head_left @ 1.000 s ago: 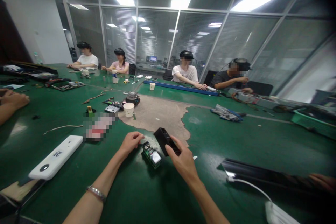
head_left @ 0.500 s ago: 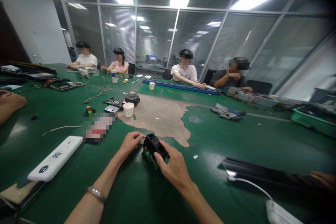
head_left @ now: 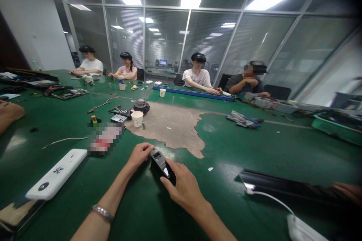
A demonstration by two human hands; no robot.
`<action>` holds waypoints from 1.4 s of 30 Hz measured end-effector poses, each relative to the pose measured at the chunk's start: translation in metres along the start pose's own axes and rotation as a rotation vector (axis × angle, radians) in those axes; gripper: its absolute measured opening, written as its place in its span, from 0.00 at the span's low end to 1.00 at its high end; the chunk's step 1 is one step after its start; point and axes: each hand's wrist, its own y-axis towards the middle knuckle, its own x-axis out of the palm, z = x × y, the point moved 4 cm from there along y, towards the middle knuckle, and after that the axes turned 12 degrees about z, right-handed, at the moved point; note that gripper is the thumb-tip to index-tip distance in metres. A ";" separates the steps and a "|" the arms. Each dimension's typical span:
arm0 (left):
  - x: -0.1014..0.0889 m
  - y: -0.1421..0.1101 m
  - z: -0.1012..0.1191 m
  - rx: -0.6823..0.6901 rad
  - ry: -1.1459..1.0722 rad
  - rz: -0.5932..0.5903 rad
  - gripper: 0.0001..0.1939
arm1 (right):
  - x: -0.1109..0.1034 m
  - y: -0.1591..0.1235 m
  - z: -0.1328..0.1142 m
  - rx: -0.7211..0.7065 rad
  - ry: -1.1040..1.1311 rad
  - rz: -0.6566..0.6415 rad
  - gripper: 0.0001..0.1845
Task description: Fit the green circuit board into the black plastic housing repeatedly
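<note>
Just in front of me, my right hand grips a small black plastic housing along its right side, thumb at the near end. Its top face has rectangular cutouts and a bright reflection. The circuit board seen under it earlier is hidden now. My left hand is closed in a pinch at the housing's far left corner. Whatever sits between those fingertips, if anything, is too small to make out. A bracelet circles my left wrist.
Left lies a white device marked 25. Beyond my hands are a brown sheet, a paper cup and electronic parts. Gloves, a black panel and a green basket lie right. Several people sit around the table.
My right hand has turned the housing so its top face shows and the green board is out of sight. The left hand's pinch stays nearly in place.
</note>
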 end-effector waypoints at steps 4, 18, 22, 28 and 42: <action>0.000 0.000 0.001 0.004 -0.002 0.009 0.21 | -0.002 -0.001 0.001 0.012 0.069 0.061 0.29; 0.001 0.002 -0.002 0.005 -0.003 0.008 0.21 | 0.002 0.001 -0.004 0.033 0.231 0.139 0.26; 0.000 0.002 -0.002 0.004 0.003 0.011 0.21 | -0.013 0.010 0.008 0.148 0.244 0.248 0.27; 0.000 0.001 -0.001 -0.014 0.019 0.008 0.20 | -0.019 0.017 0.056 0.352 0.085 0.240 0.28; 0.001 -0.005 0.000 0.054 0.121 0.015 0.19 | -0.016 0.015 0.070 0.235 -0.043 0.096 0.27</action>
